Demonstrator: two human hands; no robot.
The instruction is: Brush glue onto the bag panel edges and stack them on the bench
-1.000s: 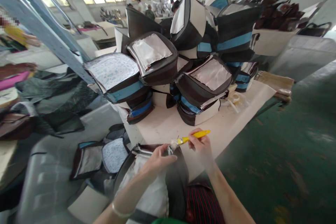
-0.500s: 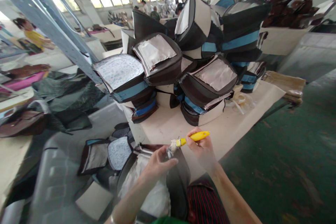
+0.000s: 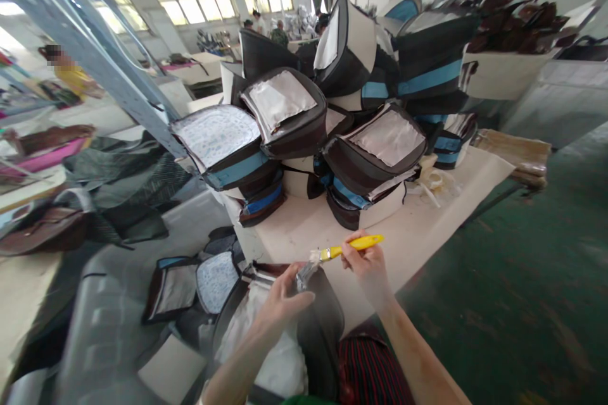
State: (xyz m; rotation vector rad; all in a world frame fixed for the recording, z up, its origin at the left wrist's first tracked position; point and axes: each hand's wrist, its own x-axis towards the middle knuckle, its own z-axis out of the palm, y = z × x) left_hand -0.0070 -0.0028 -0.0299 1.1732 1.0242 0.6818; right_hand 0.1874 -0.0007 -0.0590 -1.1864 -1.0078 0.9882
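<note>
My right hand (image 3: 368, 266) pinches a yellow-handled brush (image 3: 349, 245) whose pale bristles touch the top edge of a dark bag part (image 3: 318, 329) resting on my lap. My left hand (image 3: 284, 297) is closed on that upper edge, holding the bag's white lining up next to the bristles. The bag leans against the near edge of a white table (image 3: 427, 228).
A tall pile of dark bag shells with blue bands (image 3: 332, 107) covers the table. More bag parts (image 3: 190, 275) lie on a grey surface at my left. A slanted blue-grey beam (image 3: 95, 50) crosses the upper left. Other people sit far back. Green floor (image 3: 522, 266) is on the right.
The brush bristles have dipped slightly lower against the bag edge. My left hand has shifted a little along the edge. The view has drifted slightly.
</note>
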